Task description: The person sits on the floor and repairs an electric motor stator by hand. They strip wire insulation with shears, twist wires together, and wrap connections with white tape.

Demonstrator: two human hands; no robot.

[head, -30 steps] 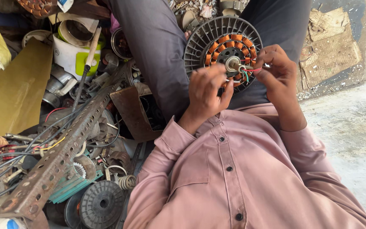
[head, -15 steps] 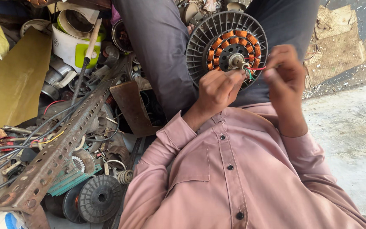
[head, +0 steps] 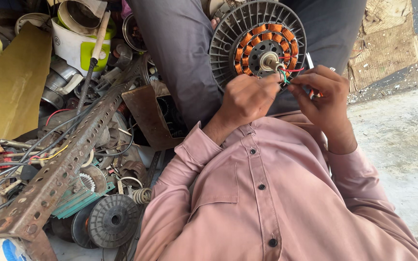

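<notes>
A round grey fan motor (head: pixel 228 36) with ribbed housing and copper windings around a central shaft rests on my lap, against my grey trousers. Thin red and green wires (head: pixel 286 72) come out beside the shaft. My left hand (head: pixel 247 99) is curled just below the shaft, fingertips pinching the wires. To their right, my right hand (head: pixel 325 96) holds the same bundle between thumb and fingers, and a red strand shows past its fingers. My pink shirt fills the lower part of the view.
A pile of scrap lies on my left: a rusty perforated angle iron (head: pixel 59 169), a white and green bucket (head: pixel 81 46) with a wooden-handled tool, loose wires, a black ribbed disc (head: pixel 112 220), a spring, a brown cardboard sheet (head: pixel 8 87). Concrete floor (head: pixel 402 154) on my right.
Both hands stay at the wires by the shaft. My right hand has dropped a little lower and away from the shaft, and the view has shifted slightly.
</notes>
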